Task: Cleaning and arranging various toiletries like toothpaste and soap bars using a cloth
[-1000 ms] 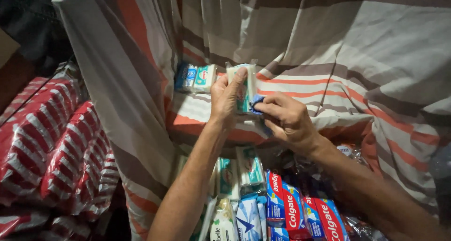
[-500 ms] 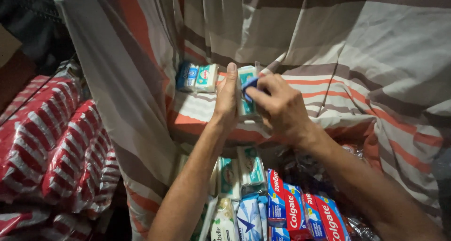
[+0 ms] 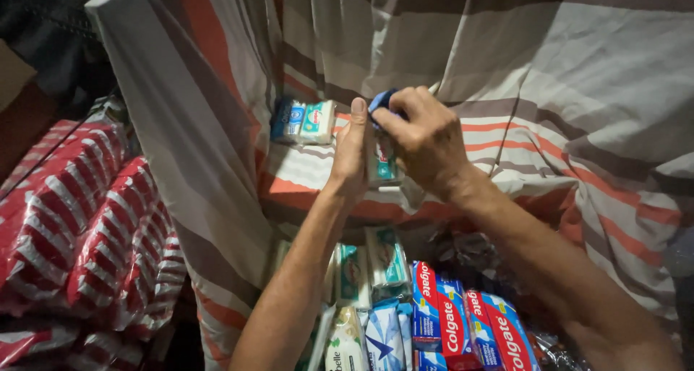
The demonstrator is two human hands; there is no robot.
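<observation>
Centrally, a small teal-and-white box (image 3: 382, 161) stands upright inside the striped fabric sack (image 3: 578, 89), pressed between both hands. Left hand (image 3: 352, 150): flat, fingers extended, palm against the box's left face. Right hand (image 3: 423, 139): closed around the box's right side, thumb and forefinger pinching a small blue item (image 3: 382, 100) at its top; what that item is cannot be told. Just left, a pair of similar boxes (image 3: 303, 121) lies on the fabric. Below, near the forearms: more teal boxes (image 3: 369, 266), then red-and-blue toothpaste cartons (image 3: 470, 327). Far left, well apart: red-and-white striped packets (image 3: 79, 226).
</observation>
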